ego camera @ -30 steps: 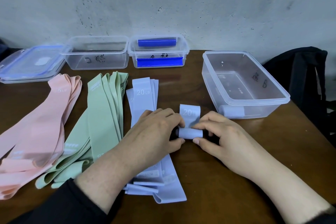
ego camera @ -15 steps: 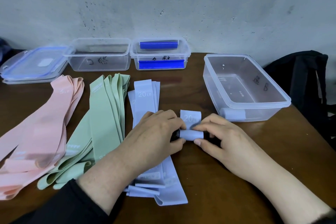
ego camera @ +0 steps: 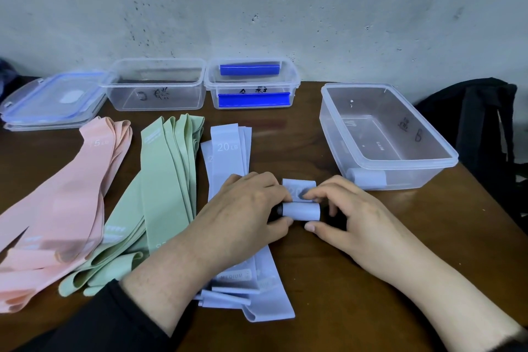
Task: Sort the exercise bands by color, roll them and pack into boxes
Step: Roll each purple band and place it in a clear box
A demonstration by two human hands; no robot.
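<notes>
Brown table against a pale wall — I see the left hand and right hand both pinching a half-rolled blue band at table centre. Pink bands, green bands and blue bands lie flat at left — the clear box sits right.

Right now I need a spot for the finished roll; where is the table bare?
Bare wood lies between the blue bands and the large clear box, and near the right hand, front right. The left half is crowded with pink bands and green bands.
</notes>
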